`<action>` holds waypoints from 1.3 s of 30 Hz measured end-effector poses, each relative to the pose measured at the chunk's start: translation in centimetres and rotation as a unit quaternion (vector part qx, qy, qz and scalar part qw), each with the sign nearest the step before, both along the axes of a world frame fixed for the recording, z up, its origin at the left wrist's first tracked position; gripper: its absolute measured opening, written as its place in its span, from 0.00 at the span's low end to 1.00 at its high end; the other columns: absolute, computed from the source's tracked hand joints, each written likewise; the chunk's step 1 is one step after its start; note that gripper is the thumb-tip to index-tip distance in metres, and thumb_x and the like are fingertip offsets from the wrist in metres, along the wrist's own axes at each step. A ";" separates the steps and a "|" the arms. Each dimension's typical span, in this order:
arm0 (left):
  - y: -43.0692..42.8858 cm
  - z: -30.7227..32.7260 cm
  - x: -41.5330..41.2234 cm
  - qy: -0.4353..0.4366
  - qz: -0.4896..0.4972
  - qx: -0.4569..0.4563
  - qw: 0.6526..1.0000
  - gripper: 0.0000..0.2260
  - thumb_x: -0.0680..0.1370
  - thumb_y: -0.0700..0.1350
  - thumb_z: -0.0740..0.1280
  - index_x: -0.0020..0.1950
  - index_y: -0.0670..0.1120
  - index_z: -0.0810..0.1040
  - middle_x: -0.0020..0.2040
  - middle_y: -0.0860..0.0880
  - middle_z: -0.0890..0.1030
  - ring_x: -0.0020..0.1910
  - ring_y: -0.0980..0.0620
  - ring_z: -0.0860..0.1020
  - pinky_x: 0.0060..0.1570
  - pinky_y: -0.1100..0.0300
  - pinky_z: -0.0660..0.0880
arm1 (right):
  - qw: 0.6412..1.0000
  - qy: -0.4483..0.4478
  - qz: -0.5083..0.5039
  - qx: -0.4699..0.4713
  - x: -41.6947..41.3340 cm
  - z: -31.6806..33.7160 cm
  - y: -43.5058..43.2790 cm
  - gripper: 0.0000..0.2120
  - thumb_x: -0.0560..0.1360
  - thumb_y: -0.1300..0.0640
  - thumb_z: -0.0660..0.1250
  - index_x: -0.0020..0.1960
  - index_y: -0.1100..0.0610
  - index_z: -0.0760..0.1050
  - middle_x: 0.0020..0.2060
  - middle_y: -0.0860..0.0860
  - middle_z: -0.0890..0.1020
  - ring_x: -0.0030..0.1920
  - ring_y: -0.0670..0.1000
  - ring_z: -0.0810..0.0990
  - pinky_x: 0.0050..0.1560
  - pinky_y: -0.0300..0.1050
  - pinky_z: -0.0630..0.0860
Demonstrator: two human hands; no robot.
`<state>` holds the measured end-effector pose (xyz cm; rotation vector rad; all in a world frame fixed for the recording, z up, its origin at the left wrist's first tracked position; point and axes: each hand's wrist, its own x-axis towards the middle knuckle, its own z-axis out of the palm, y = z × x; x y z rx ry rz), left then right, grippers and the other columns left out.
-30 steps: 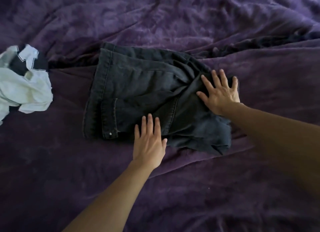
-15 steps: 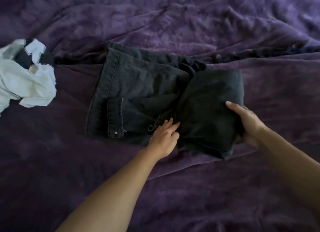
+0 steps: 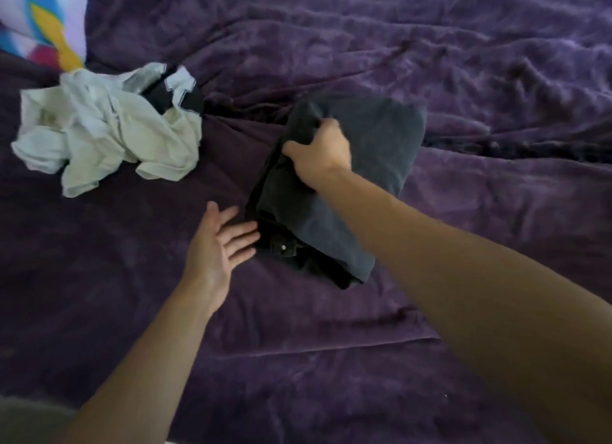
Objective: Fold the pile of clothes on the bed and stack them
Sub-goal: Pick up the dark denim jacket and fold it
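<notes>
Dark grey jeans lie folded into a compact bundle at the middle of the purple bed cover. My right hand grips the bundle's upper left edge, fingers curled into the cloth. My left hand hovers open just left of the bundle's near corner, fingers spread toward the waistband button; whether it touches the cloth is unclear. A crumpled white garment with black trim lies at the left, apart from the jeans.
A brightly coloured fabric shows at the top left corner. The rumpled purple cover stretches to the right and toward me. A pale grey surface shows at the bottom left edge.
The jeans' right half has been folded over the left, making a smaller bundle. My right hand moved from the right edge to gripping the left edge. My left hand drew off the cloth.
</notes>
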<state>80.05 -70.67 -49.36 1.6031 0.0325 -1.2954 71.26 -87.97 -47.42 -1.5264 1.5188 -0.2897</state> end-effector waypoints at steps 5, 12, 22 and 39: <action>-1.8 -0.8 0.0 -0.064 -0.022 0.019 0.998 0.24 0.74 0.58 0.69 0.68 0.56 0.69 0.57 0.56 0.77 0.53 0.53 0.79 0.46 0.50 0.80 | 0.974 -0.096 0.087 0.184 2.7 -2.3 0.8 0.32 0.79 0.62 0.63 0.78 0.52 0.52 0.58 0.55 0.78 0.47 0.49 0.82 0.42 0.42 0.82; -4.5 -3.1 -0.4 -0.473 -0.210 0.191 0.834 0.25 0.71 0.50 0.72 0.66 0.51 0.70 0.65 0.44 0.72 0.65 0.42 0.71 0.58 0.44 0.72 | 0.911 0.116 0.187 -0.350 -4.3 -2.6 -2.0 0.21 0.77 0.53 0.61 0.70 0.51 0.71 0.66 0.54 0.75 0.66 0.56 0.72 0.61 0.54 0.70; -8.7 -10.3 0.1 -0.594 -0.413 0.058 0.688 0.30 0.77 0.67 0.39 0.78 0.57 0.44 0.79 0.49 0.42 0.77 0.41 0.45 0.70 0.37 0.57 | 0.907 0.277 0.241 -0.208 -5.7 -12.4 -5.6 0.34 0.75 0.28 0.40 0.77 0.39 0.40 0.79 0.48 0.47 0.78 0.53 0.43 0.70 0.72 0.45; -12.4 -5.9 1.2 -0.457 -0.331 0.042 0.825 0.30 0.77 0.68 0.52 0.77 0.59 0.52 0.66 0.43 0.75 0.63 0.37 0.73 0.61 0.48 0.67 | 0.986 0.102 -0.130 -0.017 -10.1 -9.9 4.0 0.40 0.68 0.26 0.60 0.73 0.32 0.44 0.77 0.51 0.54 0.66 0.62 0.71 0.62 0.55 0.68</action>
